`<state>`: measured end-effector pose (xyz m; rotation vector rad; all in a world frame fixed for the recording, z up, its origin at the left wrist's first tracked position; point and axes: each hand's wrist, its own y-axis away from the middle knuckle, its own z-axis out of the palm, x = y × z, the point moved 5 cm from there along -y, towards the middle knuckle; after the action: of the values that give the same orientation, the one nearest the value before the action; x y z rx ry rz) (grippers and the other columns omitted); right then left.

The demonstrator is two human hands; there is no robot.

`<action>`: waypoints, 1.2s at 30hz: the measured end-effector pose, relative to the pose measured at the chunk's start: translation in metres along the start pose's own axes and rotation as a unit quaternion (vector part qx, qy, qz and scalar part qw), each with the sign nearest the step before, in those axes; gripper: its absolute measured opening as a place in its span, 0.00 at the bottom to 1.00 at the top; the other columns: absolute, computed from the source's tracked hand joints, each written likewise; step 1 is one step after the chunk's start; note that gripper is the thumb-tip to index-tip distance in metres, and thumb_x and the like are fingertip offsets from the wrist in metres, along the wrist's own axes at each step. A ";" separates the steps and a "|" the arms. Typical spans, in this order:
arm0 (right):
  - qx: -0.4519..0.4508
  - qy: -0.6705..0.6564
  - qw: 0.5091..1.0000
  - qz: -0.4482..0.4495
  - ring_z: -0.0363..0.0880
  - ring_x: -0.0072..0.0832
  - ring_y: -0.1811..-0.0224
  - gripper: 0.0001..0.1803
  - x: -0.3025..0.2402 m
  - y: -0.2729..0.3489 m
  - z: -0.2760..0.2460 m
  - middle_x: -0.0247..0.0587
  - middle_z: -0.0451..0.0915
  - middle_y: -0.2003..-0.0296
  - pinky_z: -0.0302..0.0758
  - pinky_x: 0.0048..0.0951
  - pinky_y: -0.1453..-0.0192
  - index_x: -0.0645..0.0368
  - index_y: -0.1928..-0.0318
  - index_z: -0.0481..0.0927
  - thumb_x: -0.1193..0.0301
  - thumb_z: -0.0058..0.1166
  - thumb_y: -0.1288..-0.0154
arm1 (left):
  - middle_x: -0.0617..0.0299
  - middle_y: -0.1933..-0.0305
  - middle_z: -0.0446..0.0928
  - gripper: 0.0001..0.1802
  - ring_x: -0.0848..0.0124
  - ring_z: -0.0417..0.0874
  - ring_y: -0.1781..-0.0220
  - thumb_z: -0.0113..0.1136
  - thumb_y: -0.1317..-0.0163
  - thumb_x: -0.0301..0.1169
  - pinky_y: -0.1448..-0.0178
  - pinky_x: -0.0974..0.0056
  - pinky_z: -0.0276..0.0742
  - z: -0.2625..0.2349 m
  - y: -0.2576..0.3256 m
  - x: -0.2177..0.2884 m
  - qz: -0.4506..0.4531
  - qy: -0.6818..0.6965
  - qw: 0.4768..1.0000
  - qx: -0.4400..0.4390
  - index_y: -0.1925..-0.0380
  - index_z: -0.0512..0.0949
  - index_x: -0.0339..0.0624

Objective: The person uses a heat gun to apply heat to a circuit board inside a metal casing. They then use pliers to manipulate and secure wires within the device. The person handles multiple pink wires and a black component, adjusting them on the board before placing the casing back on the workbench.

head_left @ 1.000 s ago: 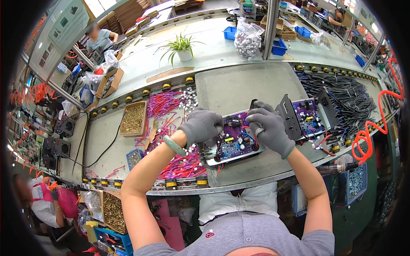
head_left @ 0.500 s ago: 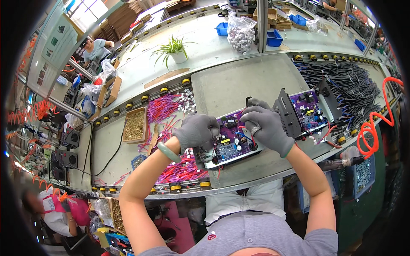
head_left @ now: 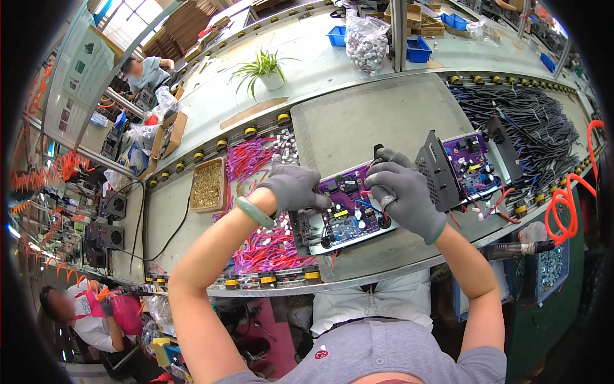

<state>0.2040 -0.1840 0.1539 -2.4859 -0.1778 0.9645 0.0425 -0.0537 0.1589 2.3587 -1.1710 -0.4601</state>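
On the grey bench [head_left: 384, 118], a shiny metal case [head_left: 355, 237] holds a purple board [head_left: 347, 210] studded with boxy and round parts. The left hand [head_left: 293, 187], in a matte grey glove, curls its fingers over the board's left end; the right hand [head_left: 408, 195], gloved alike, bunches its fingers at the right end. What either pinches I cannot tell. A perforated black panel [head_left: 440, 174] stands just beside the right hand. Red wires [head_left: 268, 248] heap left, black cables [head_left: 524, 121] right.

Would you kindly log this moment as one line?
left hand: at circuit board, left end; right hand: at right end; black cables: farther right
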 end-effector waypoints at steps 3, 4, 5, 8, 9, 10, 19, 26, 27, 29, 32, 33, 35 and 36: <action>0.015 0.001 1.000 0.007 0.73 0.37 0.37 0.03 0.000 0.000 -0.001 0.29 0.83 0.59 0.69 0.39 0.38 0.49 0.65 0.84 0.70 0.60 0.41 | 0.53 0.66 0.82 0.28 0.57 0.84 0.58 0.60 0.47 0.58 0.46 0.53 0.70 -0.001 -0.004 0.006 -0.016 0.034 0.999 -0.022 0.63 0.82 0.43; 0.017 -0.004 1.000 0.009 0.73 0.37 0.37 0.03 0.001 -0.001 -0.001 0.29 0.83 0.59 0.70 0.39 0.38 0.49 0.65 0.84 0.70 0.60 0.41 | 0.53 0.67 0.82 0.28 0.57 0.84 0.59 0.61 0.47 0.57 0.47 0.55 0.71 0.005 -0.005 0.001 -0.007 0.081 0.997 0.012 0.64 0.82 0.42; 0.019 -0.008 1.000 0.012 0.73 0.37 0.37 0.03 0.001 -0.001 -0.002 0.29 0.83 0.59 0.70 0.39 0.38 0.49 0.65 0.84 0.70 0.60 0.41 | 0.52 0.69 0.82 0.27 0.58 0.84 0.61 0.62 0.48 0.56 0.47 0.56 0.72 0.007 -0.003 -0.002 0.003 0.127 0.991 0.046 0.65 0.83 0.42; 0.012 0.008 1.000 0.005 0.73 0.36 0.37 0.04 0.001 0.000 -0.001 0.29 0.83 0.59 0.69 0.39 0.38 0.49 0.65 0.84 0.70 0.59 0.41 | 0.54 0.71 0.81 0.20 0.65 0.83 0.64 0.65 0.47 0.48 0.52 0.63 0.74 0.001 0.011 -0.004 -0.015 0.279 0.959 0.051 0.66 0.83 0.41; 0.008 0.015 1.000 0.000 0.73 0.35 0.37 0.04 0.001 0.001 -0.001 0.29 0.83 0.59 0.69 0.39 0.39 0.49 0.65 0.84 0.70 0.59 0.41 | 0.60 0.69 0.81 0.15 0.74 0.80 0.63 0.64 0.44 0.39 0.55 0.69 0.73 0.003 0.014 -0.007 -0.001 0.411 0.909 0.072 0.65 0.82 0.38; 0.003 0.022 1.000 -0.004 0.73 0.35 0.37 0.04 0.000 0.001 -0.001 0.29 0.83 0.59 0.69 0.39 0.39 0.49 0.64 0.84 0.69 0.59 0.40 | 0.62 0.69 0.81 0.14 0.75 0.79 0.62 0.63 0.42 0.37 0.54 0.69 0.73 0.004 0.019 -0.012 0.003 0.485 0.869 0.095 0.65 0.82 0.37; 0.057 0.027 0.997 -0.051 0.80 0.38 0.54 0.06 -0.049 -0.021 0.003 0.34 0.82 0.59 0.71 0.40 0.50 0.52 0.62 0.82 0.69 0.58 0.40 | 0.58 0.65 0.84 0.12 0.70 0.83 0.62 0.62 0.37 0.34 0.55 0.64 0.78 0.004 0.084 -0.022 0.022 0.401 0.815 0.418 0.59 0.81 0.36; 0.010 -0.022 1.000 -0.008 0.82 0.43 0.62 0.08 -0.047 -0.028 0.038 0.43 0.83 0.63 0.78 0.40 0.57 0.56 0.59 0.82 0.70 0.57 0.39 | 0.57 0.57 0.83 0.20 0.68 0.82 0.50 0.63 0.40 0.28 0.41 0.63 0.75 0.023 0.072 -0.036 0.053 0.396 0.797 0.452 0.46 0.78 0.40; -0.002 -0.026 1.000 0.007 0.82 0.43 0.62 0.09 -0.049 -0.029 0.041 0.43 0.82 0.63 0.78 0.40 0.57 0.55 0.58 0.82 0.70 0.56 0.39 | 0.57 0.59 0.83 0.17 0.66 0.82 0.53 0.64 0.42 0.29 0.42 0.61 0.75 0.018 0.069 -0.026 0.038 0.324 0.835 0.444 0.51 0.80 0.42; -0.024 -0.032 0.999 0.032 0.82 0.43 0.61 0.10 -0.051 -0.031 0.051 0.44 0.82 0.65 0.78 0.41 0.56 0.55 0.58 0.82 0.69 0.55 0.39 | 0.57 0.62 0.83 0.12 0.63 0.82 0.57 0.64 0.43 0.30 0.44 0.58 0.74 0.011 0.064 -0.015 0.025 0.216 0.864 0.454 0.58 0.83 0.44; -0.041 -0.043 0.997 0.053 0.82 0.45 0.62 0.11 -0.051 -0.034 0.071 0.46 0.82 0.67 0.78 0.42 0.57 0.55 0.57 0.81 0.68 0.56 0.40 | 0.57 0.64 0.83 0.07 0.60 0.82 0.59 0.63 0.43 0.32 0.45 0.57 0.73 0.008 0.067 -0.010 0.024 0.143 0.854 0.499 0.65 0.83 0.46; -0.040 -0.049 0.996 0.056 0.82 0.45 0.62 0.11 -0.052 -0.033 0.075 0.47 0.82 0.68 0.78 0.42 0.57 0.55 0.58 0.81 0.68 0.56 0.40 | 0.57 0.64 0.83 0.05 0.60 0.82 0.59 0.63 0.43 0.32 0.45 0.57 0.73 0.006 0.073 -0.009 0.019 0.138 0.854 0.501 0.66 0.83 0.46; -0.031 -0.038 0.998 0.043 0.82 0.44 0.63 0.10 -0.054 -0.035 0.080 0.46 0.81 0.69 0.77 0.42 0.57 0.54 0.59 0.81 0.68 0.57 0.42 | 0.56 0.63 0.82 0.07 0.60 0.81 0.58 0.62 0.41 0.34 0.43 0.56 0.72 0.009 0.078 -0.010 0.010 0.144 0.849 0.508 0.65 0.82 0.46; -0.024 -0.022 0.999 0.026 0.82 0.42 0.63 0.10 -0.056 -0.037 0.082 0.45 0.81 0.69 0.76 0.42 0.57 0.53 0.60 0.82 0.68 0.57 0.43 | 0.55 0.61 0.82 0.09 0.59 0.81 0.57 0.61 0.40 0.36 0.42 0.55 0.71 0.015 0.078 -0.014 0.004 0.155 0.845 0.512 0.62 0.82 0.45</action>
<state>0.1093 -0.1367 0.1520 -2.5257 -0.1529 1.0498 -0.0242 -0.0875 0.1898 3.0851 -1.4670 0.7506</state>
